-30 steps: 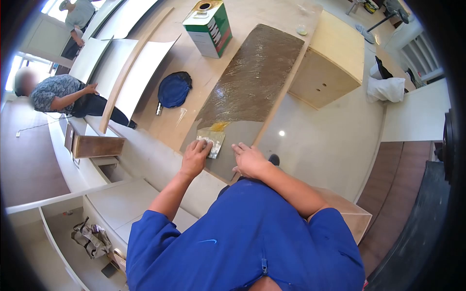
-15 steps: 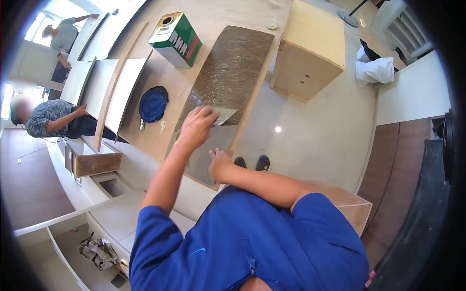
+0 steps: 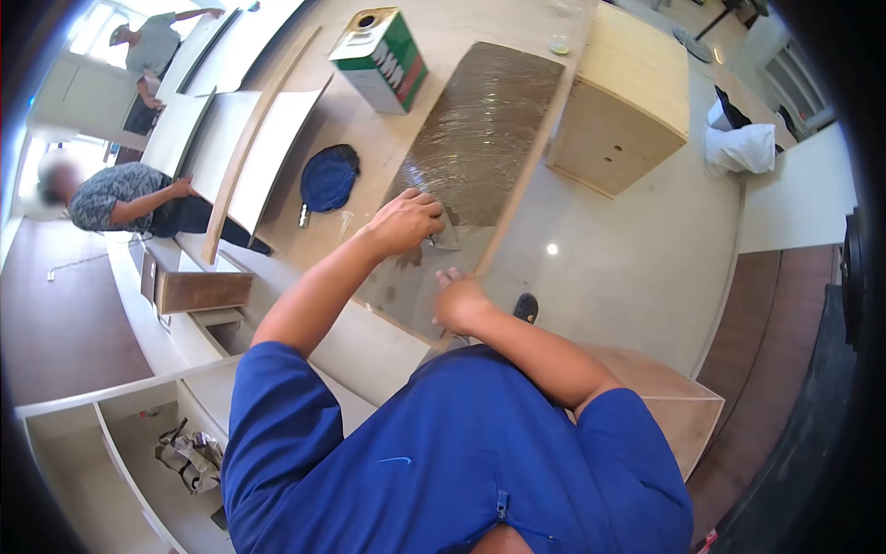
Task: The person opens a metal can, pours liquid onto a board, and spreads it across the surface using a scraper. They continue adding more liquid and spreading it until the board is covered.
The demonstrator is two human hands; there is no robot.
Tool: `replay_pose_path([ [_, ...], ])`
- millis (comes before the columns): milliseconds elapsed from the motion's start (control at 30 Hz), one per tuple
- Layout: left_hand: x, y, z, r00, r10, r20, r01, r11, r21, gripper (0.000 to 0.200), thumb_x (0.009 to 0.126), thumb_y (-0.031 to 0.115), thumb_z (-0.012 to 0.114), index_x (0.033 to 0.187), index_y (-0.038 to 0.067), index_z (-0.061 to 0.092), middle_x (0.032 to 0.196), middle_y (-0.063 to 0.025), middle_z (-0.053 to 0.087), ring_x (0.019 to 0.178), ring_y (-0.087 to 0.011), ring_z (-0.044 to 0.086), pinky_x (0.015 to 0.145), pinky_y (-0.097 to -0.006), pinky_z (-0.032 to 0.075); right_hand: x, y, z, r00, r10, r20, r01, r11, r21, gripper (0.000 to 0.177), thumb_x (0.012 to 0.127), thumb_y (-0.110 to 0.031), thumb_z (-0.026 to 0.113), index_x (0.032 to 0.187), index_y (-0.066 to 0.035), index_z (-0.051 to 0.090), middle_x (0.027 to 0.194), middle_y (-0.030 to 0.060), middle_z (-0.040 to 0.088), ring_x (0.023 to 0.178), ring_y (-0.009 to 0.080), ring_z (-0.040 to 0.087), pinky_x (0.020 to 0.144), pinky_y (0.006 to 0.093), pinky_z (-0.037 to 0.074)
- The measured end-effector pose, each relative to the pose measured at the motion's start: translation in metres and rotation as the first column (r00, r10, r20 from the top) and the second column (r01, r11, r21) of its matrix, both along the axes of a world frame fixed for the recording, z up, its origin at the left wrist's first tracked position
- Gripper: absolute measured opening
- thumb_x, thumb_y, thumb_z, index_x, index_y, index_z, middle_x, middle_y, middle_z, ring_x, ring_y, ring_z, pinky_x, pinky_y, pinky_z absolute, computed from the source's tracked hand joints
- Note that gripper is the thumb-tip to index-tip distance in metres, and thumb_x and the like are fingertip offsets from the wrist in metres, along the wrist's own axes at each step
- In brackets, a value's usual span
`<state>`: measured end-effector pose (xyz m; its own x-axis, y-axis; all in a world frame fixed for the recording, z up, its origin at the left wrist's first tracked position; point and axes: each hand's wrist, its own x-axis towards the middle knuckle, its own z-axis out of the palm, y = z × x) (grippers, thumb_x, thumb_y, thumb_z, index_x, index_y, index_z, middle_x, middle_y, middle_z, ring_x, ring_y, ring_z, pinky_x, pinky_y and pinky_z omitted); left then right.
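My left hand [image 3: 406,222] is closed around a flat scraper [image 3: 448,238], whose pale blade lies against the long panel [image 3: 401,300]. A shiny, ridged layer of brown glue [image 3: 489,120] covers the far part of this panel. Its near part is grey, with a few wet brown patches beside the blade. My right hand [image 3: 461,303] rests by the panel's right edge, its fingers curled in. Whatever is under those fingers, if anything, is hidden. Left of the panel lies a round blue cloth-like item [image 3: 329,178] with a dark rim.
A green and white metal can [image 3: 383,65] stands on the work surface, left of the glue. To the right is a plywood box [image 3: 618,102]. At the left, a person [image 3: 120,196] touches white sheets [image 3: 221,152] under a long wooden strip [image 3: 254,138]; another person [image 3: 148,51] stands farther back.
The scraper has moved closer to my body, and brown patches now show on the grey near part. My view has shifted, so the surroundings sit farther right. My right hand stays near the edge.
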<state>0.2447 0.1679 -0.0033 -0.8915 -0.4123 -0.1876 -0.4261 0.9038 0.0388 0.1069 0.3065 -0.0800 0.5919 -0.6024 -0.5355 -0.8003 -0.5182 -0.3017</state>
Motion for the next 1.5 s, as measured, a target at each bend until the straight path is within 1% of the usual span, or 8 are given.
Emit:
replay_pose_path([
  [333,0.142,-0.011,-0.009,0.999,0.015,-0.052,-0.011,0.997,0.073,0.020,0.080,0.009,0.060,0.095,0.012,0.073,0.104,-0.0030,0.064,0.109,-0.0233,0.059,0.096,-0.0374,0.046,0.018,0.013,0.032,0.979,-0.188,-0.075,0.185,0.982,-0.039,0.047,0.096,-0.052,0.060,0.115,-0.013,0.077,0.163,0.0122,0.035,0.148,0.0335,0.034,0.110,0.0490,0.037],
  [500,0.147,-0.011,-0.003,0.987,0.035,-0.160,-0.030,0.999,0.035,0.024,0.078,0.005,0.060,0.098,0.012,0.073,0.106,-0.0036,0.064,0.109,-0.0237,0.059,0.095,-0.0379,0.046,0.034,0.016,0.043,0.958,-0.247,-0.145,0.244,0.969,-0.040,0.049,0.097,-0.053,0.056,0.116,-0.012,0.077,0.163,0.0108,0.035,0.147,0.0334,0.036,0.110,0.0488,0.038],
  [600,0.135,-0.015,-0.017,0.986,-0.011,-0.167,0.015,1.000,0.020,0.024,0.080,0.006,0.060,0.098,0.012,0.073,0.108,-0.0032,0.064,0.109,-0.0238,0.058,0.095,-0.0383,0.046,0.043,0.016,0.057,0.944,-0.274,-0.186,0.279,0.960,-0.001,0.060,0.098,-0.054,0.053,0.120,-0.003,0.073,0.164,0.0121,0.032,0.148,0.0318,0.035,0.110,0.0487,0.038],
  [733,0.151,-0.003,-0.022,0.996,0.079,-0.043,-0.077,0.996,0.047,0.024,0.082,0.005,0.059,0.100,0.013,0.073,0.112,-0.0028,0.064,0.112,-0.0241,0.058,0.098,-0.0388,0.046,0.046,0.017,0.046,0.938,-0.280,-0.203,0.273,0.960,-0.062,0.056,0.098,-0.055,0.053,0.118,-0.007,0.075,0.164,0.0123,0.032,0.147,0.0328,0.037,0.109,0.0484,0.039],
  [900,0.199,0.029,-0.025,0.978,0.165,-0.125,-0.152,0.983,0.105,0.030,0.080,0.001,0.060,0.104,0.012,0.073,0.113,-0.0038,0.065,0.114,-0.0255,0.057,0.099,-0.0393,0.045,0.047,0.020,0.042,0.941,-0.273,-0.201,0.257,0.961,-0.102,0.049,0.098,-0.054,0.055,0.113,-0.013,0.078,0.164,0.0117,0.034,0.144,0.0351,0.041,0.105,0.0481,0.041],
  [1100,0.186,0.032,-0.014,0.931,0.260,-0.256,-0.236,0.964,0.119,0.033,0.079,-0.003,0.058,0.105,0.010,0.072,0.111,-0.0051,0.066,0.115,-0.0264,0.057,0.099,-0.0396,0.044,0.052,0.032,0.027,0.926,-0.377,-0.029,0.362,0.906,-0.220,0.065,0.093,-0.049,0.065,0.140,-0.005,0.057,0.159,0.0175,0.039,0.143,0.0376,0.041,0.105,0.0497,0.041],
  [1200,0.177,0.024,-0.021,0.921,0.278,-0.273,-0.255,0.960,0.117,0.033,0.079,-0.003,0.057,0.105,0.010,0.073,0.109,-0.0051,0.067,0.114,-0.0262,0.058,0.099,-0.0395,0.044,0.066,0.036,0.040,0.956,-0.281,0.084,0.293,0.933,-0.209,0.083,0.086,-0.048,0.073,0.149,-0.003,0.043,0.160,0.0190,0.034,0.145,0.0408,0.036,0.109,0.0526,0.039],
  [1500,0.177,0.025,-0.028,0.899,0.302,-0.317,-0.277,0.953,0.120,0.032,0.079,-0.003,0.058,0.104,0.010,0.073,0.108,-0.0054,0.067,0.113,-0.0269,0.059,0.099,-0.0393,0.044,0.077,0.038,0.012,0.955,-0.281,0.089,0.294,0.931,-0.215,0.096,0.081,-0.047,0.077,0.155,-0.002,0.034,0.166,0.0163,0.023,0.152,0.0434,0.021,0.118,0.0608,0.027],
])
